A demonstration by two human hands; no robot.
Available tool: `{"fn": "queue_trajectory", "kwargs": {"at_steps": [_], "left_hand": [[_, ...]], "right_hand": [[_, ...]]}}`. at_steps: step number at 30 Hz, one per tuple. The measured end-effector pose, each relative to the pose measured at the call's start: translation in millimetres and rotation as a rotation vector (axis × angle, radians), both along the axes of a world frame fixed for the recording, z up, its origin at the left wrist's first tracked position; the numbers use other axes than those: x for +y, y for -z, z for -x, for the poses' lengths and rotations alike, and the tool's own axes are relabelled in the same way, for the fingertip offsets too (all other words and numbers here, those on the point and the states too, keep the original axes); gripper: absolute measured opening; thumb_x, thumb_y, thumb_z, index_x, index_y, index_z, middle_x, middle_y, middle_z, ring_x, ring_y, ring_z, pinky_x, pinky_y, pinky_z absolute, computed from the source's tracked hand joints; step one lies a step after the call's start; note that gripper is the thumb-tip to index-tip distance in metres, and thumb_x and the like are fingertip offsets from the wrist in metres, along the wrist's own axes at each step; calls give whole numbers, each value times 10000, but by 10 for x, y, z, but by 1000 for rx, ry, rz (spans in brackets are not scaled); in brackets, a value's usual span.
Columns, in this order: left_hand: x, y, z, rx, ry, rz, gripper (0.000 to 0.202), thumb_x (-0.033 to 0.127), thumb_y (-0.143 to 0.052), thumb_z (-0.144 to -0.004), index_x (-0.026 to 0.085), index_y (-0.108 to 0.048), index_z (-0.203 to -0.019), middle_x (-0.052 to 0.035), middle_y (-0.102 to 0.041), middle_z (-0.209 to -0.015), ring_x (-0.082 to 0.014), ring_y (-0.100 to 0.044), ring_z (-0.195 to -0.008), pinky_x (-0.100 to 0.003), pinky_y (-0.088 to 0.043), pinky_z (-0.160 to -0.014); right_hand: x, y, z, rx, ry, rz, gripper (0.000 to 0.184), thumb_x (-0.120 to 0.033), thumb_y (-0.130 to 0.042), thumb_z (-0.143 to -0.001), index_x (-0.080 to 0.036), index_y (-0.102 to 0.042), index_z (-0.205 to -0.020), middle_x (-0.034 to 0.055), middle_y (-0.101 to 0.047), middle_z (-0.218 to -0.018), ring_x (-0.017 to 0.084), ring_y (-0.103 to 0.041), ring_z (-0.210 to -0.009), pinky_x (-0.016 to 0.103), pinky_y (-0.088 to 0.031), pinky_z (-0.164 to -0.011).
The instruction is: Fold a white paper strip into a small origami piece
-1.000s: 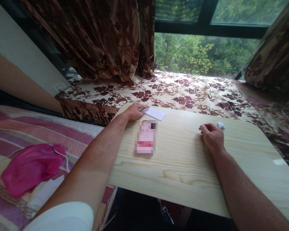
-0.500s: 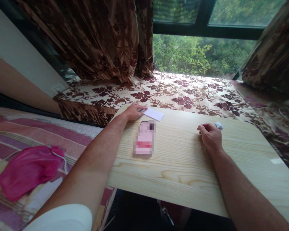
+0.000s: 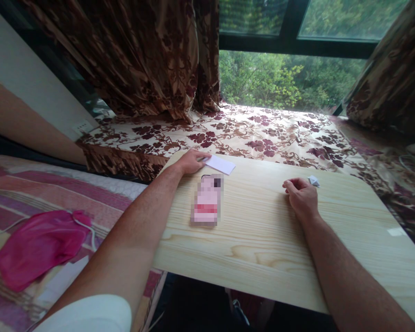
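My left hand (image 3: 192, 161) rests at the far left of the wooden table, fingers stretched out and touching the left end of a white rectangular paper (image 3: 221, 164). A thin greyish edge shows by its fingertips; what it is I cannot make out. Below the paper lies a pink phone (image 3: 206, 200), blurred by pixels, with a dark camera patch and a red band. My right hand (image 3: 302, 196) lies on its side with fingers curled in and nothing visible in them. Just behind its knuckles is a small folded white paper piece (image 3: 313, 180).
The light wooden table (image 3: 256, 226) stands against a ledge with a floral cloth (image 3: 263, 133) below the window. A white patch (image 3: 396, 232) is near its right edge. To the left, a pink bag-like cloth (image 3: 41, 246) and white cord lie on a striped bed cover (image 3: 65, 189).
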State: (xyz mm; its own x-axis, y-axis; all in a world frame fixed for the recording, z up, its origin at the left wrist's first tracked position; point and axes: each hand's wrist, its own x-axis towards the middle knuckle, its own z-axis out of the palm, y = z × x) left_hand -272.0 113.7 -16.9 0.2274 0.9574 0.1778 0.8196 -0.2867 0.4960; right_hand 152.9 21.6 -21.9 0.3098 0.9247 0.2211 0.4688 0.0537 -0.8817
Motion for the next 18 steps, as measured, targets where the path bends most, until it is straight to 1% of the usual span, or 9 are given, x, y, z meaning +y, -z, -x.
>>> {"fn": "queue_trajectory", "kwargs": {"at_steps": [5, 11, 15, 18], "left_hand": [[-5, -11, -7, 13, -17, 1, 540, 282, -687, -727, 248, -713, -1265, -57, -675, -1304, -255, -584, -1245, -348, -401, -1139], [-8, -9, -22, 1, -2, -14, 489, 292, -672, -746, 253, -732, -1229, -29, -703, -1274, -241, -579, -1244, -338, -387, -1147], [-19, -29, -24, -7, -15, 5, 579, 315, -719, -706, 260, -701, -1282, -57, -682, -1297, -263, -591, -1229, -357, -411, -1120], [-3, -16, -12, -13, -10, 16, 599, 310, -722, -698, 268, -690, -1295, -57, -678, -1293, -258, -581, -1244, -362, -398, -1132]], "right_hand": [[-2, 4, -9, -5, 1, -9, 212, -381, -681, -771, -174, -721, -755, 21, -661, -633, 159, -579, -579, 292, -429, -580], [-5, -5, -12, -9, -6, -17, 208, -375, -682, -769, -171, -721, -759, 24, -665, -640, 167, -592, -590, 300, -435, -591], [-5, -6, -11, -15, -17, -16, 208, -378, -676, -777, -175, -717, -751, 26, -672, -650, 167, -593, -595, 300, -434, -591], [-2, 8, -13, -20, -17, -14, 214, -386, -675, -779, -178, -721, -763, 32, -687, -673, 171, -601, -605, 304, -440, -599]]}}
